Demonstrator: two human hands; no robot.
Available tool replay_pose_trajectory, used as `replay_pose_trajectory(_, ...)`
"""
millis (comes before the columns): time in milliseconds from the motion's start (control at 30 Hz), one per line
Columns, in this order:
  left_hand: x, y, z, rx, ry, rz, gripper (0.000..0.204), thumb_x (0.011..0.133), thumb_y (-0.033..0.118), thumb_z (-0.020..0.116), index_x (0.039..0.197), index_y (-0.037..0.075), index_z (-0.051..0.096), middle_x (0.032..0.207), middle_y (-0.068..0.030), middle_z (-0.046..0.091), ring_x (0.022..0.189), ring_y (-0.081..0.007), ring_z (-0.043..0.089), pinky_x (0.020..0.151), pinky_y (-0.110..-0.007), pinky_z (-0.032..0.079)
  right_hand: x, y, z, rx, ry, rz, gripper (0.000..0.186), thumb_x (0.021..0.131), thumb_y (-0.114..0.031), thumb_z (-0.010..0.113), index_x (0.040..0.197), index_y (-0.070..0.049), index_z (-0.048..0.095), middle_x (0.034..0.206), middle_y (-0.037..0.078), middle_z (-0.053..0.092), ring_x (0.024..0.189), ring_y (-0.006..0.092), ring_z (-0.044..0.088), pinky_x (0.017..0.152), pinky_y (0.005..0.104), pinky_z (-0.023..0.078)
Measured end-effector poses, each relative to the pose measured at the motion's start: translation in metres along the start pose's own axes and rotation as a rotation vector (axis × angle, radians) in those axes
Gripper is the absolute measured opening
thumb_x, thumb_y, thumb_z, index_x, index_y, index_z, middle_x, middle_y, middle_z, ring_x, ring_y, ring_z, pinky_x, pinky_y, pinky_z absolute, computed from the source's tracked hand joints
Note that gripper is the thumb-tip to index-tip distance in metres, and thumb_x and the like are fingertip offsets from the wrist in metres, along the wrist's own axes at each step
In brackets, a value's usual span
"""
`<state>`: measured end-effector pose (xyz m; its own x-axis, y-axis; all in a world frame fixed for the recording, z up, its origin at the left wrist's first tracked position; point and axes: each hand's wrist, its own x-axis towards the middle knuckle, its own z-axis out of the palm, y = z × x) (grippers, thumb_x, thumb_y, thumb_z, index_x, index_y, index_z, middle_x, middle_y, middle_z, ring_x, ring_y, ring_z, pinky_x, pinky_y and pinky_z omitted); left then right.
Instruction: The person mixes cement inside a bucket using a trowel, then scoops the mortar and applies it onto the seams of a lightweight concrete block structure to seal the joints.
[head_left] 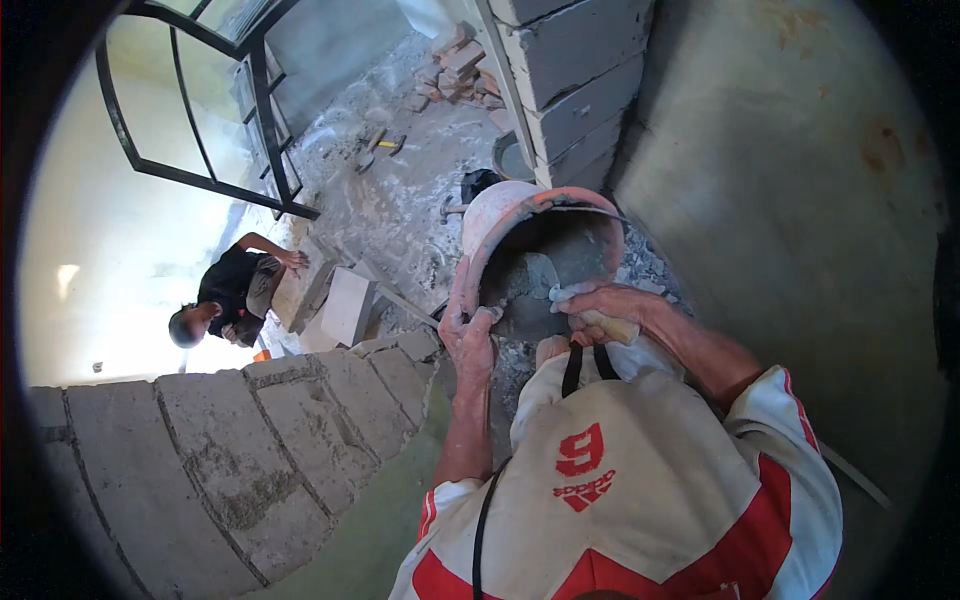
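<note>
A pinkish bucket [484, 222], tilted with its mouth toward me, has grey mortar [575, 250] inside. My left hand [470, 335] is closed on the left side of its rim, the thumb at the edge. Inside the mouth, a trowel [541, 272] has its mortar-smeared blade against the mix. My right hand [600, 305] is wrapped round the trowel's handle, whose pale end [612, 328] shows below the fingers. How deep the mortar lies is hidden in shadow.
Left, a person [235, 290] in dark clothes rests a hand on a pale block [305, 285]. A block wall [210, 450] runs lower left; another [585, 70] rises above the bucket. A black metal frame [190, 170], hammer [393, 145], broken bricks [460, 75] and second bucket [510, 158] stand beyond.
</note>
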<state>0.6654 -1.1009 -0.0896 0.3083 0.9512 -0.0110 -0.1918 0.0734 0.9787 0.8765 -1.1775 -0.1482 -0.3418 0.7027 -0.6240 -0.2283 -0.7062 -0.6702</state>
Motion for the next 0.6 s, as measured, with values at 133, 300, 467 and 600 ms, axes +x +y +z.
replay_pose_trajectory(133, 0.005, 0.001, -0.007, 0.054, 0.004, -0.043, 0.073, 0.063, -0.003, 0.047, 0.134, -0.013, 0.036, 0.137, -0.0168, 0.042, 0.128, -0.0235, 0.040, 0.106, -0.030, 0.029, -0.011, -0.008, 0.015, 0.351, -0.134, -0.105, 0.035, 0.090, -0.029, 0.056, 0.112, -0.002, 0.055, 0.070, 0.003, 0.052, 0.048, 0.0115, 0.049, 0.039, 0.0255, 0.040)
replay_pose_trajectory(300, 0.016, -0.030, -0.020, -0.045, 0.111, -0.044, 0.050, 0.068, 0.002, 0.052, 0.118, -0.007, 0.053, 0.107, -0.0092, 0.057, 0.094, -0.0177, 0.055, 0.083, -0.029, 0.044, -0.013, -0.018, 0.023, 0.543, -0.382, -0.166, 0.045, 0.093, -0.031, 0.051, 0.125, 0.000, 0.044, 0.073, 0.003, 0.050, 0.046, 0.0076, 0.046, 0.037, 0.0226, 0.038)
replay_pose_trajectory(467, 0.022, -0.022, -0.016, -0.150, 0.210, -0.129, 0.046, 0.068, -0.002, 0.053, 0.114, -0.004, 0.054, 0.093, -0.0056, 0.056, 0.085, -0.0170, 0.055, 0.078, -0.030, 0.046, -0.023, -0.022, 0.020, 0.605, -0.504, -0.263, 0.053, 0.094, -0.033, 0.049, 0.131, 0.003, 0.038, 0.076, 0.004, 0.050, 0.046, 0.0069, 0.046, 0.038, 0.0215, 0.039)
replay_pose_trajectory(600, 0.031, -0.027, -0.013, -0.247, 0.254, -0.251, 0.053, 0.069, -0.004, 0.053, 0.121, -0.002, 0.053, 0.099, -0.0075, 0.057, 0.086, -0.0149, 0.055, 0.074, -0.030, 0.047, -0.045, -0.013, 0.015, 0.692, -0.529, -0.362, 0.061, 0.091, -0.035, 0.053, 0.135, 0.003, 0.032, 0.079, 0.005, 0.050, 0.048, 0.0076, 0.047, 0.039, 0.0216, 0.040)
